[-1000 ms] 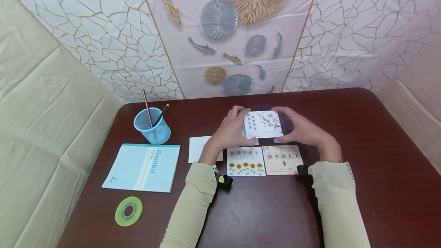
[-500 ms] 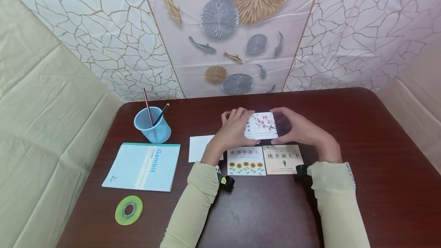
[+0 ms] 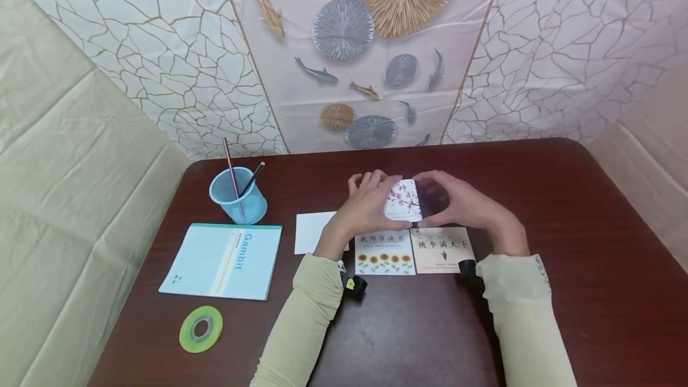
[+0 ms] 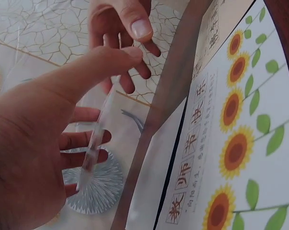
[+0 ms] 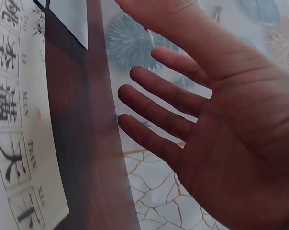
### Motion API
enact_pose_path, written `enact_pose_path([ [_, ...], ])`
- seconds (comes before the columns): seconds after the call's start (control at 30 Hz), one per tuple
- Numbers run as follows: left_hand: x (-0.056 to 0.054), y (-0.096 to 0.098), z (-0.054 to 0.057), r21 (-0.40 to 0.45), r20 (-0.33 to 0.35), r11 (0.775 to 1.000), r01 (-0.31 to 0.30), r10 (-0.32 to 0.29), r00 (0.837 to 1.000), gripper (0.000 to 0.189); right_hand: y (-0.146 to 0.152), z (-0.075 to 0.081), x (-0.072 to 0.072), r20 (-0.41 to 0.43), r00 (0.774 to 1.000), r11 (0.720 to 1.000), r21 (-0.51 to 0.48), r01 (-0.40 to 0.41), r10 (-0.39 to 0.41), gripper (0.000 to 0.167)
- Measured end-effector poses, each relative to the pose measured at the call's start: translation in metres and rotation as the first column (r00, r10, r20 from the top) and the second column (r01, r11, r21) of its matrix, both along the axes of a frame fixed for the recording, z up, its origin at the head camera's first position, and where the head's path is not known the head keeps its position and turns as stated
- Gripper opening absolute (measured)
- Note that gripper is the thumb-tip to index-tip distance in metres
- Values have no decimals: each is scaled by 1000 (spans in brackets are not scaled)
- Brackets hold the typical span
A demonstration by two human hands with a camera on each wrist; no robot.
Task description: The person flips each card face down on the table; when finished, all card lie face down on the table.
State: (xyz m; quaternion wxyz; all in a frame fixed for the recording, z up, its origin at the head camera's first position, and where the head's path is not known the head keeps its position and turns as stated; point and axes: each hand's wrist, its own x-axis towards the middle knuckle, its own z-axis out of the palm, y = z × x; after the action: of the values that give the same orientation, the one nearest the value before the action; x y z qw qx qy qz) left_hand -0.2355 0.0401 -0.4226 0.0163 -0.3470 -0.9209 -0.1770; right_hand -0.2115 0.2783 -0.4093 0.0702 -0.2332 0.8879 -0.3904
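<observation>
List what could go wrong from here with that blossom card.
1. The blossom card is held off the table in the left hand; if the grip loosens, it could drop onto the sunflower card nearby.
2. The fingers of the right hand are close to its edge and might bend a corner.
3. The black wrist device overlaps the cream card in the head view; a low arm movement might nudge it.

The blossom card (image 3: 406, 202) has shifted left, further behind the left hand (image 3: 365, 205), right hand (image 3: 459, 199) following.
</observation>
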Motion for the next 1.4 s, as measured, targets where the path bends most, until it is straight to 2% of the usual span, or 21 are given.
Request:
enact_pose_path([
  [0.13, 0, 2, 1, 40, -25, 999, 33, -32, 999, 96, -3, 1, -1, -2, 1000, 1000, -16, -17, 17, 89],
  [0.27, -1, 2, 1, 94, -34, 995, 24, -21, 999, 94, -7, 1, -1, 29, 999, 999, -41, -27, 29, 94],
  [0.33, -1, 1, 3, 159, -13, 987, 27, -25, 1000, 95, -8, 0, -1, 48, 998, 998, -52, -33, 35, 97],
  [0.4, -1, 0, 6, 243, 19, 969, 42, -47, 999, 95, -10, 0, 0, 70, 997, 997, -59, -40, 44, 100],
  [0.5, 1, -2, 12, 383, 64, 920, 77, -110, 992, 94, -14, 0, 0, 103, 993, 995, -87, -56, 65, 100],
  [0.6, 1, -4, 16, 520, 95, 847, 113, -189, 977, 94, -15, -1, 0, 102, 992, 992, -103, -69, 80, 99],
  [0.7, 0, -6, 17, 626, 121, 769, 133, -265, 957, 97, -14, -4, -2, 63, 996, 994, -93, -59, 65, 96],
  [0.77, -1, -8, 16, 659, 142, 740, 133, -295, 945, 96, -11, -5, -3, 41, 998, 995, -91, -42, 46, 93],
  [0.8, -2, -9, 16, 665, 155, 736, 126, -301, 941, 96, -8, -5, -3, 34, 999, 995, -98, -34, 38, 92],
  [0.87, -3, -10, 15, 654, 182, 749, 108, -294, 938, 95, -2, -4, -2, 23, 1000, 995, -101, -9, 12, 89],
  [0.93, -4, -12, 13, 621, 205, 779, 88, -270, 941, 95, 6, -2, 0, 19, 999, 995, -91, 32, -31, 89],
  [1.07, -8, -11, 0, 483, 238, 874, 41, -176, 955, 97, 25, 3, 7, 22, 990, 990, 15, 137, -137, 93],
  [1.13, -10, -7, -9, 374, 233, 927, 17, -112, 966, 97, 33, 5, 10, 34, 984, 981, 94, 170, -174, 95],
  [1.2, -10, -2, -17, 268, 217, 963, -2, -59, 974, 96, 38, 6, 13, 42, 981, 970, 164, 181, -191, 97],
  [1.3, -9, 5, -24, 132, 185, 991, -26, 1, 983, 93, 42, 6, 15, 56, 975, 949, 248, 194, -214, 96],
  [1.4, -7, 10, -26, 66, 177, 997, -39, 27, 984, 90, 44, 3, 16, 63, 971, 934, 291, 205, -232, 95],
])
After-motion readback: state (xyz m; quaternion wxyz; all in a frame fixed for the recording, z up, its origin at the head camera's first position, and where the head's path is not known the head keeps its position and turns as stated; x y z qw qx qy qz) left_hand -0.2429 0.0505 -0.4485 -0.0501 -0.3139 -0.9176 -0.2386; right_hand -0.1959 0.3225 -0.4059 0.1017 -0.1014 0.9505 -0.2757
